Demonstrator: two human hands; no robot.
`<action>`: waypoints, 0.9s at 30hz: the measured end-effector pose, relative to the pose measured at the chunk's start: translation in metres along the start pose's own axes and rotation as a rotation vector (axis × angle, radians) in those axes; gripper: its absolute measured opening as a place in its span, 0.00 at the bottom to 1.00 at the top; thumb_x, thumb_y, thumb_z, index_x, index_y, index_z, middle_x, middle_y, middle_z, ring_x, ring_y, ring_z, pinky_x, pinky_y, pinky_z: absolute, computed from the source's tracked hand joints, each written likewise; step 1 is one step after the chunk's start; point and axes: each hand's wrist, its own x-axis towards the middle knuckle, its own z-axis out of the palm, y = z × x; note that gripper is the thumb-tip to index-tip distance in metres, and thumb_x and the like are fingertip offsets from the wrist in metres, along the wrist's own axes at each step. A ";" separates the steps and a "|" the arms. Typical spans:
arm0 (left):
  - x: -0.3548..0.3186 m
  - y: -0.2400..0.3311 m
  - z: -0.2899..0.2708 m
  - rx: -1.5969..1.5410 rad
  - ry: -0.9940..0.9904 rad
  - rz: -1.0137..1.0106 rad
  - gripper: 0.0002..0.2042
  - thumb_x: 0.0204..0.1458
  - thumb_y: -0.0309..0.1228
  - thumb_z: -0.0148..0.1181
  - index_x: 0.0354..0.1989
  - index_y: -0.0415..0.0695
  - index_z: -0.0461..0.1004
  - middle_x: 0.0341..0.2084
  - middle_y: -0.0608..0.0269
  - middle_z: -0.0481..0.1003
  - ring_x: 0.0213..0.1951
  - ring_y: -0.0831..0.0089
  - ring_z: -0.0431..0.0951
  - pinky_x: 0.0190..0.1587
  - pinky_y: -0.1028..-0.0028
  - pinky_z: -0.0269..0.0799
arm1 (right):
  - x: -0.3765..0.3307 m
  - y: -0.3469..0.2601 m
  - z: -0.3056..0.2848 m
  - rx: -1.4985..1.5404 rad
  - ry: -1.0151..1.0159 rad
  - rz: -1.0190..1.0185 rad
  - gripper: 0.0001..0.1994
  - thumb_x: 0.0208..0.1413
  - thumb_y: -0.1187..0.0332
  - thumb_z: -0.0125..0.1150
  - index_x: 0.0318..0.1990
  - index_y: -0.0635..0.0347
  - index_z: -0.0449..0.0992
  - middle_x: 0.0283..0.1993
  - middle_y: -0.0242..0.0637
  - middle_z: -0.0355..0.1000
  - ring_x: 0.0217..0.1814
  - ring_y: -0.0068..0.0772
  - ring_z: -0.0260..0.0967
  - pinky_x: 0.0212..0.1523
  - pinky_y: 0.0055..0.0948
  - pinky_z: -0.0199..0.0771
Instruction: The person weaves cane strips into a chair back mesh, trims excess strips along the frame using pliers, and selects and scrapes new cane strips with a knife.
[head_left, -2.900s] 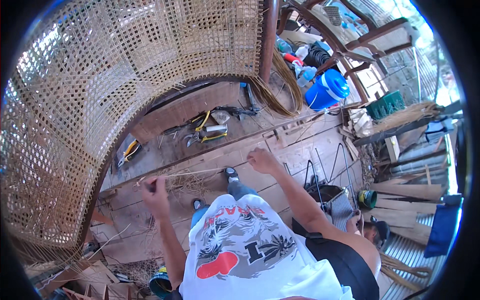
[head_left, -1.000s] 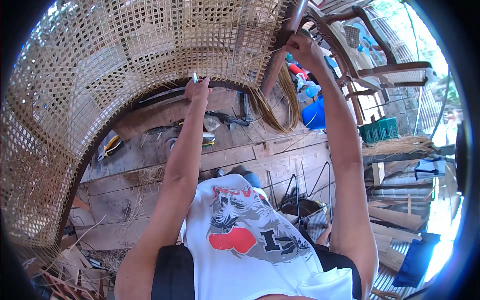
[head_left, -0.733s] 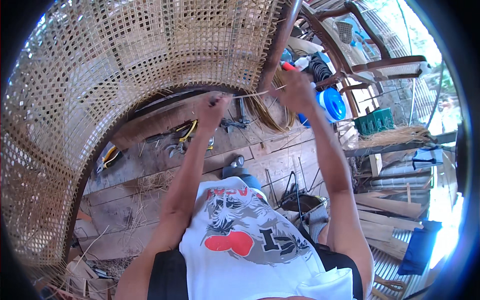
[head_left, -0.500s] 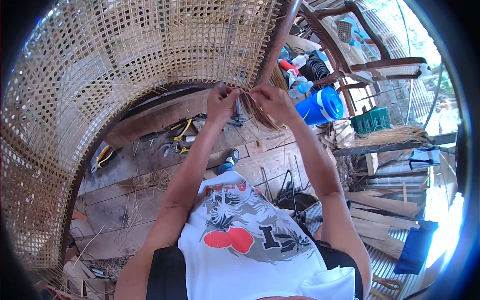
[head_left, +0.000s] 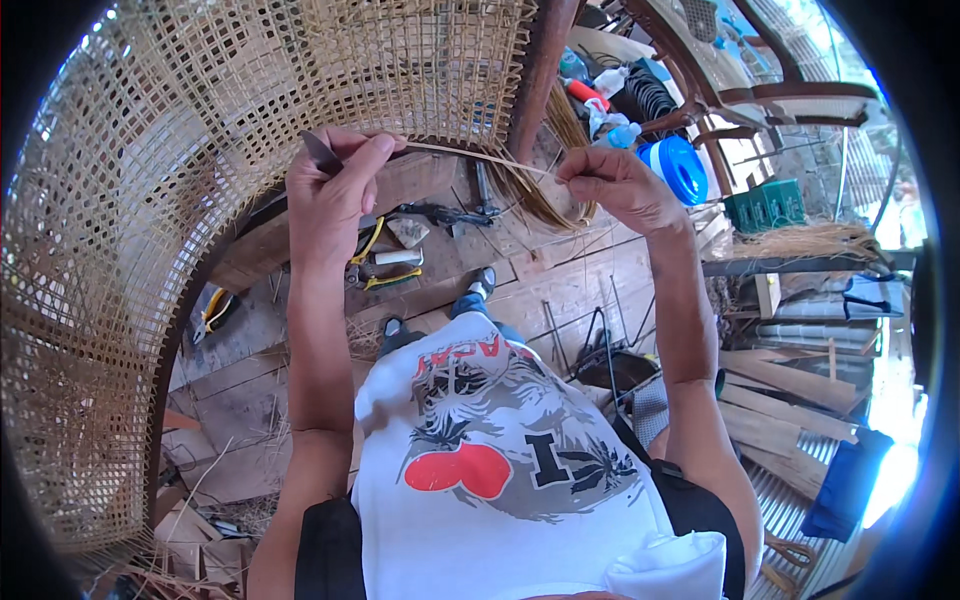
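Note:
My left hand point(head_left: 335, 190) is raised in front of the woven cane panel point(head_left: 200, 130) and grips a thin dark blade together with one end of a pale cane strip point(head_left: 480, 157). My right hand point(head_left: 615, 185) pinches the other end of that strip, so it runs taut between both hands just below the panel's lower edge. A dark wooden frame post point(head_left: 540, 60) stands behind the strip, with a bundle of loose cane strands point(head_left: 560, 190) hanging beside it.
On the wooden plank floor point(head_left: 560, 290) lie pliers with yellow handles point(head_left: 375, 265) and other small tools. A blue-lidded jar point(head_left: 680, 165) and bottles sit at the upper right, near wooden chair frames point(head_left: 790, 90). Boards are stacked at the right point(head_left: 790, 380).
Both hands came down from the panel's upper part, met near its edge, then drew apart. The cane strip is now stretched between them.

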 end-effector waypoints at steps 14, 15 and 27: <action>0.005 -0.020 0.042 -0.043 -0.099 0.017 0.07 0.81 0.32 0.81 0.58 0.46 0.88 0.54 0.51 0.96 0.25 0.88 0.71 0.28 0.81 0.61 | -0.075 0.024 0.001 0.118 0.017 -0.088 0.12 0.81 0.77 0.74 0.66 0.66 0.91 0.58 0.28 0.85 0.60 0.21 0.81 0.64 0.28 0.79; 0.003 -0.020 0.050 -0.049 -0.086 -0.014 0.09 0.81 0.33 0.81 0.58 0.46 0.87 0.54 0.52 0.96 0.26 0.87 0.72 0.28 0.80 0.62 | -0.082 0.028 -0.005 0.106 0.047 -0.098 0.12 0.82 0.78 0.73 0.66 0.64 0.91 0.58 0.28 0.86 0.60 0.21 0.81 0.65 0.28 0.80; -0.128 -0.173 0.046 -0.259 0.220 -0.825 0.17 0.90 0.45 0.64 0.66 0.44 0.86 0.59 0.54 0.92 0.39 0.77 0.84 0.38 0.68 0.79 | -0.112 -0.129 -0.141 -0.339 1.497 -1.039 0.05 0.85 0.69 0.77 0.59 0.57 0.91 0.46 0.24 0.85 0.44 0.23 0.81 0.47 0.29 0.84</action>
